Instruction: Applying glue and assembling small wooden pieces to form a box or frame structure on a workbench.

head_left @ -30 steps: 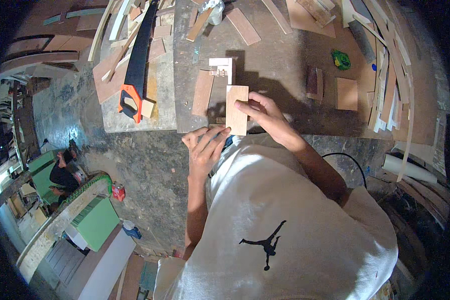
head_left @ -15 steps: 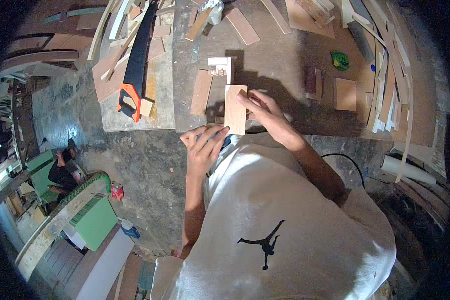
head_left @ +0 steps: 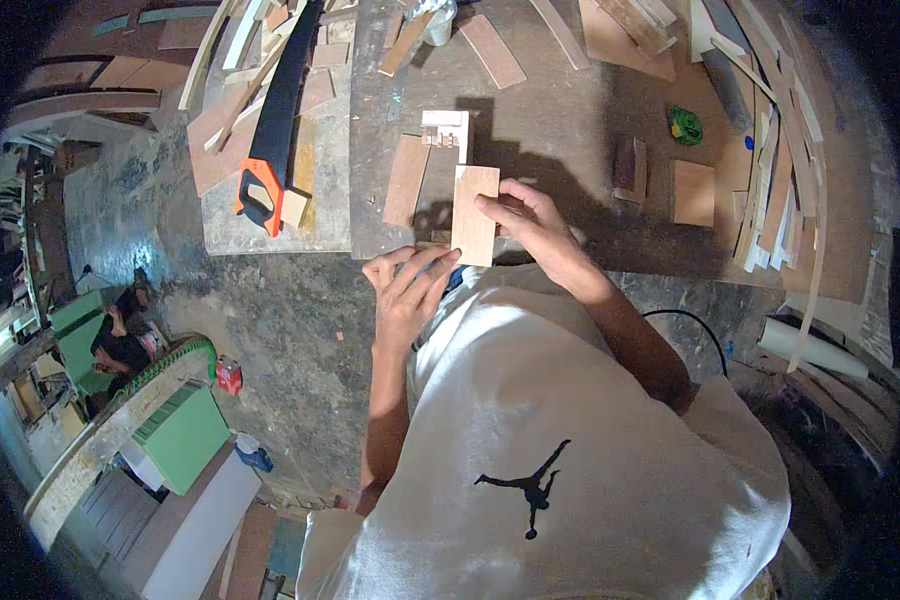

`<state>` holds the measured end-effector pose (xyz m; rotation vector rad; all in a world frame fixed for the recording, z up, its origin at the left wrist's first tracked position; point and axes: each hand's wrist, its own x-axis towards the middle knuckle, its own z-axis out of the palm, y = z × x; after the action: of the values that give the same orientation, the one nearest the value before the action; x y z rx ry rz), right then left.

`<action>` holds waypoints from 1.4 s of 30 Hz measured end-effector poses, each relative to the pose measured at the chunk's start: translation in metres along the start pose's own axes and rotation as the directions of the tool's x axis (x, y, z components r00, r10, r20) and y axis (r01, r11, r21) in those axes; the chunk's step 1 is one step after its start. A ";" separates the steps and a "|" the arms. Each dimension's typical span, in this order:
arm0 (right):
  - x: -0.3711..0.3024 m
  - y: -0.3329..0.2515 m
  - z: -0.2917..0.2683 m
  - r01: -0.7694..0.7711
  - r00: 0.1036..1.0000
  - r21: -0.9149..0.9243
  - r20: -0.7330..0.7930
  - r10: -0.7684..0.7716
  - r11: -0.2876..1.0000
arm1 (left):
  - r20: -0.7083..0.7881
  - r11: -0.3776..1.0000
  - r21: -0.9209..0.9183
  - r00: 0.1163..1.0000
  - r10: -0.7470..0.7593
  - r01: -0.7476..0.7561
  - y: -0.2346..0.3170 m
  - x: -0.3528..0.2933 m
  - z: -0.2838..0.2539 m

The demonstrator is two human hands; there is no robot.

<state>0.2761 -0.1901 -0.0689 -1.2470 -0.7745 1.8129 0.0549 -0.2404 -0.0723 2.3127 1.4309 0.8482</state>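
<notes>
A small rectangular wooden board (head_left: 476, 215), pale and lit from above, is held upright in front of me at the bench's near edge. My right hand (head_left: 540, 230) grips its right edge, thumb on the face and fingers behind. At the lower left corner my left hand (head_left: 407, 295) pinches the board, its other fingers bent beside it. Just beyond the board's top stands a small pale wooden piece with notched parts (head_left: 446, 125), its lower end hidden by the board. A brown wood strip (head_left: 406, 180) lies to the left.
On the left table lies a handsaw (head_left: 261, 195) with an orange and black handle among offcuts. To the right are a green tape measure (head_left: 684, 125), a square wood piece (head_left: 694, 192) and long strips (head_left: 776, 190). Far left, another person (head_left: 120, 340) sits by a green box.
The whole view has shifted slightly. Both hands keep the same hold on the board, which has hardly moved. The person at far left has changed posture a little.
</notes>
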 end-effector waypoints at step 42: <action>-0.008 -0.045 -0.002 0.576 0.764 -0.653 0.644 -0.040 0.491 | 0.028 0.836 -0.291 0.877 -0.479 0.466 -0.046 -0.036 0.065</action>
<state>0.2914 -0.1737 -0.0289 -0.9307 -2.2797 1.4623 0.0508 -0.2469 -0.1594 1.6269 1.6688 0.8872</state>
